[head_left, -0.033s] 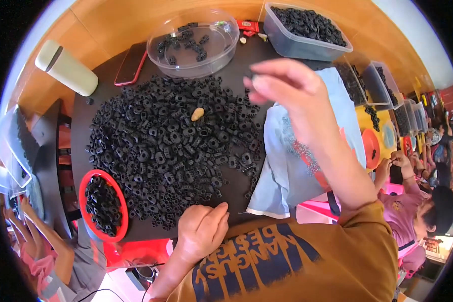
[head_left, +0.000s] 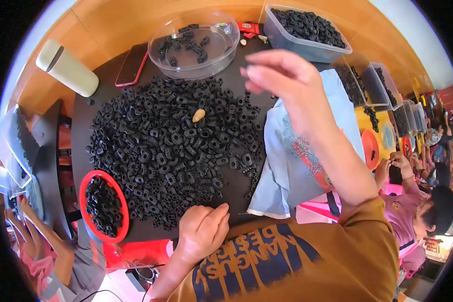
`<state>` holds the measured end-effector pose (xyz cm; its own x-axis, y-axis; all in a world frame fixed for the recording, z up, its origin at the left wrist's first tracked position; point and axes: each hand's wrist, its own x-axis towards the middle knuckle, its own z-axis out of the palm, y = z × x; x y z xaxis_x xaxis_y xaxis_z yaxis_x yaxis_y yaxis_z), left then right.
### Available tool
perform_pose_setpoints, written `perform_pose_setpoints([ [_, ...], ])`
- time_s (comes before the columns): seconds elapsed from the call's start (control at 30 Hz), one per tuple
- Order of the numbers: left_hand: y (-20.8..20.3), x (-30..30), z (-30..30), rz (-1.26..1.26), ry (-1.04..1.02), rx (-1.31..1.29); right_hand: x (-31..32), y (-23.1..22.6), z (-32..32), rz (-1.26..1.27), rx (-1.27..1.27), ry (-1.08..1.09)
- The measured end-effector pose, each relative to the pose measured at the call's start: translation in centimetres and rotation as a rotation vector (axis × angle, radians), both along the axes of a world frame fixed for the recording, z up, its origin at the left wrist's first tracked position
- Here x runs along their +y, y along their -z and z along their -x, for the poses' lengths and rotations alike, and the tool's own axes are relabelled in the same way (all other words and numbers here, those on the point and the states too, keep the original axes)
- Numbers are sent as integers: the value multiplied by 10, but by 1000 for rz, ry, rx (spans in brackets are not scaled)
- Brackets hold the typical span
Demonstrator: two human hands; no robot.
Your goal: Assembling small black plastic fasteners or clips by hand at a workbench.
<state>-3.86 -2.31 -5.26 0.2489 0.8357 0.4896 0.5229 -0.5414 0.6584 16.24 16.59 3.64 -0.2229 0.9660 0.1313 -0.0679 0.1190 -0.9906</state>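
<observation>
My right hand (head_left: 292, 83) is raised over the far right of the dark table, thumb and fingertips pinched together. A small dark bit shows at the fingertips, probably one of the black plastic parts, too small to make out well. At the table's near edge rests my left hand (head_left: 202, 230), fingers curled; anything inside is hidden. Between the hands and the far side spreads a big pile of small black plastic parts (head_left: 161, 136), with a tan, nut-like piece (head_left: 199, 116) on top. Under my right forearm lies a light blue cloth (head_left: 277, 166).
Beyond the pile stand a round clear tub (head_left: 194, 70) with some black pieces and a filled rectangular bin (head_left: 307, 48). A red-rimmed bowl (head_left: 125, 211) of parts is at near left. A phone (head_left: 132, 65) and a pale bottle (head_left: 68, 68) lie far left. People sit on both sides.
My right hand has shifted slightly left and away from me, toward the round tub. My left hand stays in place.
</observation>
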Motion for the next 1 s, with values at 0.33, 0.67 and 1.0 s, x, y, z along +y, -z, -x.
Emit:
perform_pose_setpoints([
  [0.33,-20,5,19,317,-8,-303,119,40,37,-725,-875,242],
  [0.67,-57,6,49,937,215,-1305,-26,19,32,21,-581,46],
  [1.0,-45,-17,24,855,300,-1366,-132,54,-22,-415,-637,-31],
])
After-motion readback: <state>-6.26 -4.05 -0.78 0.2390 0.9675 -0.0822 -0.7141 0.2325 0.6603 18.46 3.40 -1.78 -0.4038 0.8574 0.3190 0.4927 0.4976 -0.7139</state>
